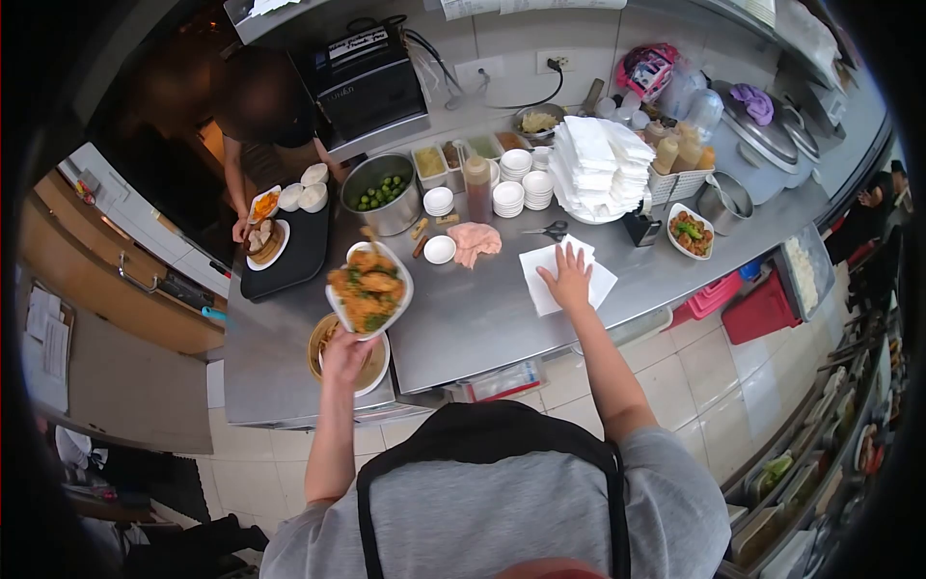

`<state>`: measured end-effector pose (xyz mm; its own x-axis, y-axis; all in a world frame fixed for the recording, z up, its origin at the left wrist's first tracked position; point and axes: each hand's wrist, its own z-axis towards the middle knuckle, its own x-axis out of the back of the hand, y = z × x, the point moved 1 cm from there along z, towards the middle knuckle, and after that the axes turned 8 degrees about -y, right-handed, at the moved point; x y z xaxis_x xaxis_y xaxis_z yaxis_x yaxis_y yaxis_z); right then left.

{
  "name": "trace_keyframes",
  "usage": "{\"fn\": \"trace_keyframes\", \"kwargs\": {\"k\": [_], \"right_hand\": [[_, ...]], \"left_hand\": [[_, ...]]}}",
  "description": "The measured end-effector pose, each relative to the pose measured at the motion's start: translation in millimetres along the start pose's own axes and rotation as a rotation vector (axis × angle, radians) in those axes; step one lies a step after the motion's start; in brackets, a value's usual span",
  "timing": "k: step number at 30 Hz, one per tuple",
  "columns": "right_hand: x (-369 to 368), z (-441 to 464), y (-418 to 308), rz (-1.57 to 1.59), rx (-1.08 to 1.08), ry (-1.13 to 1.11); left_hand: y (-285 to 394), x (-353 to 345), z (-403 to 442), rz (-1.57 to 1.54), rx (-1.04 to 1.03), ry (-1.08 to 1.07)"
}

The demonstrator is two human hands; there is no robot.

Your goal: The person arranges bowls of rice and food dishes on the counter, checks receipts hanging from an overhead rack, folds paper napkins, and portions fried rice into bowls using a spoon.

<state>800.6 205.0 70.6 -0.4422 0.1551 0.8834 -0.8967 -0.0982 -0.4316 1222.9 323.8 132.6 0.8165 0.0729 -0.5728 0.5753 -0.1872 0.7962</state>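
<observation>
- Left hand (345,359), at 10 o'clock from the wearer's chest: fingers closed on the near edge of a white dish (405,289) heaped with fried food (374,289), at 11.
- Right hand (569,280), near 1 o'clock: fingers spread, palm down on white paper sheets (600,282).
- A tan-and-white dish (372,374) at 10 o'clock, partly hidden behind the left hand.
- Just beyond the sheets, dark scissors (554,230); at 12, a pink cloth (475,243).
- Farther, a metal pot (386,216) at 11 and stacked white paper (598,164) towards 1.
- At 11, a co-worker's hand (240,231) beside a black tray (304,246).
- Both of the wearer's forearms reach forward over the steel counter (463,318).
</observation>
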Motion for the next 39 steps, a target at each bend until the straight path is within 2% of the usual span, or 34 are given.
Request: {"fn": "trace_keyframes", "kwargs": {"k": [2, 6, 8, 9, 11, 15, 17, 23, 26, 30, 33, 34, 37, 39], "right_hand": [[-18.4, -8.7, 18.4, -0.094, -0.159, -0.19], [-43.3, -17.8, 22.1, -0.218, -0.084, -0.121], [-48.1, -19.2, 21.0, -0.221, -0.093, -0.081], [-48.6, -19.1, 21.1, -0.22, -0.099, -0.078], [-46.3, -18.8, 20.0, -0.234, -0.1, -0.088], [-46.2, -21.1, 19.0, -0.236, -0.106, -0.071], [-45.1, -22.6, 18.7, -0.214, -0.085, -0.045], [-44.2, -22.2, 16.8, -0.229, -0.09, -0.024], [-44.7, -23.2, 17.9, -0.202, -0.078, -0.003], [-44.5, -23.9, 18.4, -0.197, -0.063, 0.018], [-42.6, -24.0, 17.9, -0.178, -0.066, 0.005], [-43.7, -23.9, 18.8, -0.171, -0.061, 0.026], [-42.1, -23.1, 18.2, -0.159, -0.073, 0.007], [-40.4, -23.5, 17.3, -0.156, -0.09, -0.033]], "left_hand": [[24.1, 18.7, -7.2, -0.006, -0.094, 0.098], [58.6, 87.5, -19.7, -0.061, -0.292, 0.258], [71.3, 132.7, -27.3, -0.052, -0.327, 0.443], [75.1, 153.5, -30.2, -0.049, -0.324, 0.438], [78.2, 189.5, -37.2, -0.103, -0.362, 0.606], [70.7, 229.5, -47.9, -0.127, -0.395, 0.73], [60.9, 255.7, -48.8, -0.185, -0.369, 0.903], [39.9, 316.7, -38.4, -0.356, -0.344, 0.958], [36.7, 315.6, -32.4, -0.244, -0.43, 0.888], [45.2, 303.5, -26.8, -0.281, -0.486, 0.885], [41.9, 280.5, -33.5, -0.178, -0.312, 1.145], [35.6, 274.5, -35.8, -0.175, -0.312, 1.146], [16.1, 269.4, -46.7, -0.121, -0.199, 1.082], [-1.5, 268.2, -53.8, -0.086, -0.012, 0.883]]}}
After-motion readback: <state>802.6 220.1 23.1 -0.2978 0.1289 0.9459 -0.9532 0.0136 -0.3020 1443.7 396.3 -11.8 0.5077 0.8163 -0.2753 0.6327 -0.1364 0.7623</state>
